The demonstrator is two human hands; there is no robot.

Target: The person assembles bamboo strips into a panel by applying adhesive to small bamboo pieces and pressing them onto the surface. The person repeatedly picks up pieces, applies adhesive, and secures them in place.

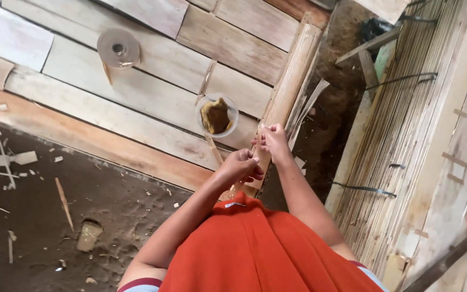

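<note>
What is pinched between the fingertips of the left hand (240, 165) and the right hand (272, 141) is too small to be told. The near end of the wooden pole (290, 81) is covered by both hands. The contents of the plastic cup (217, 115) are seen only as a brownish lump. The bundled slats (406, 135) are cut off by the top edge.

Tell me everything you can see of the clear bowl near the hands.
The bowl is small, round and see-through, plastic by the look of it. It sits upright on the pale wooden planks, just up and to the left of the person's hands. Inside lies a lump of yellow-brown stuff, filling much of it. No hand touches it. A long wooden strip runs past on its right.
</note>
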